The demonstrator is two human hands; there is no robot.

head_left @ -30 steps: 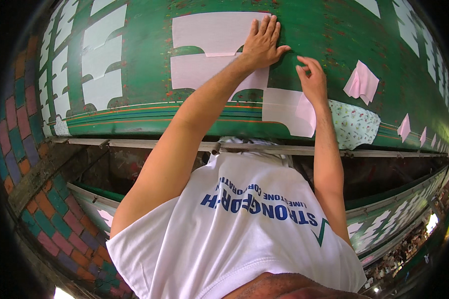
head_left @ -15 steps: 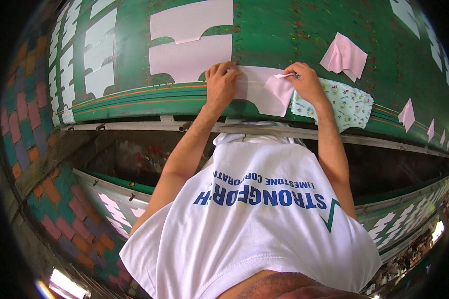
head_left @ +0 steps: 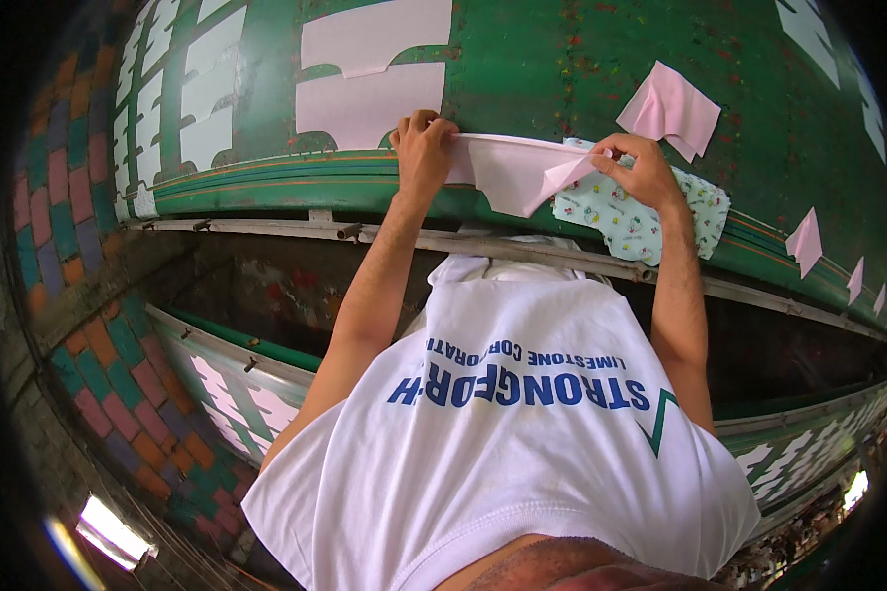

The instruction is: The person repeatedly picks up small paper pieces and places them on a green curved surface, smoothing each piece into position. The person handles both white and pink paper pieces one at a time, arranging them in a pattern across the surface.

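Observation:
A pale pink cut fabric piece (head_left: 511, 175) is stretched between my two hands, its top edge drawn nearly straight and its lower part hanging over the table's near edge. My left hand (head_left: 425, 156) pinches the piece's upper left corner, fingers curled. At the other upper corner my right hand (head_left: 643, 173) grips the cloth between thumb and fingers, where it folds. Under and beside the right hand lies a mint-green printed fabric piece (head_left: 633, 229), partly hidden by that hand and forearm.
Two flat pink pieces (head_left: 370, 103) lie on the green table (head_left: 522, 69) beyond my left hand. A crumpled pink piece (head_left: 672, 110) rests beyond my right. White pieces (head_left: 207, 89) line the left side. A metal rail (head_left: 522, 246) runs along the near edge.
The pink piece has been lifted and pulled taut. My right hand has moved right with its corner, and my left hand slightly left. The view has shifted a little.

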